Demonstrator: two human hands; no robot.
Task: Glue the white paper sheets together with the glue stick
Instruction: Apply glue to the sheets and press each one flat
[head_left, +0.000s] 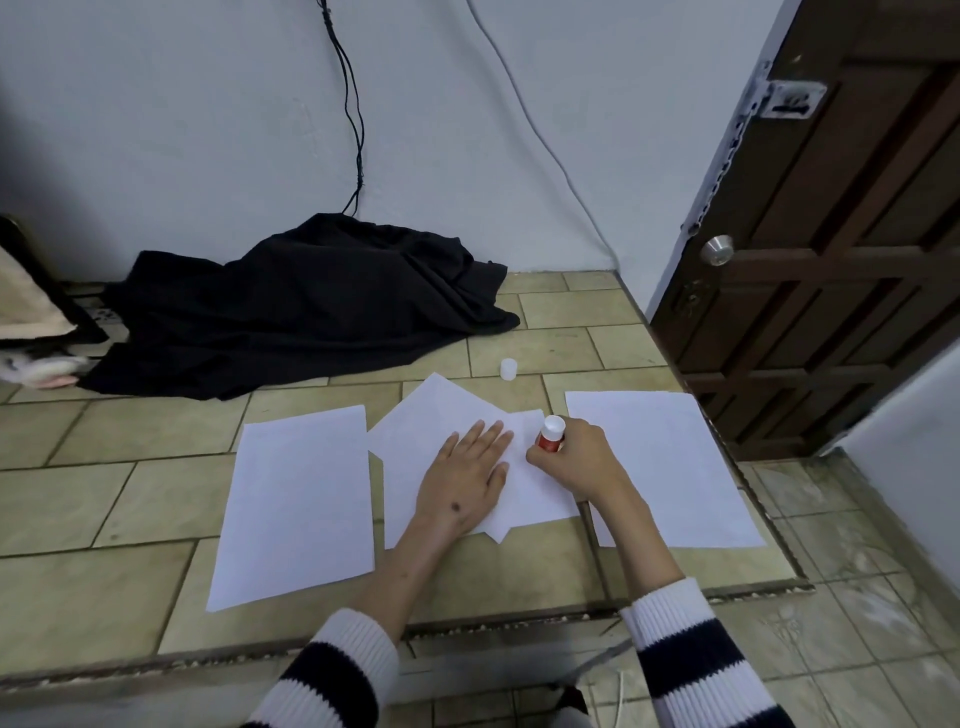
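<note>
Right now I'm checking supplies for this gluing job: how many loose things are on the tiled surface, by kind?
White paper sheets: 4 visible, left sheet, right sheet, two overlapped in the middle under the left hand
Glue stick: 1, in the right hand
White cap: 1
Black cloth: 1
Total: 7

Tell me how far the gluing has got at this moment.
Done: the cap is off, standing on the tiles behind the papers, and the overlapping middle sheets are stacked. In hand: the left hand presses that stack flat while the right hand holds the glue stick on it. Left: the left sheet and right sheet lie apart, not yet joined.
</note>
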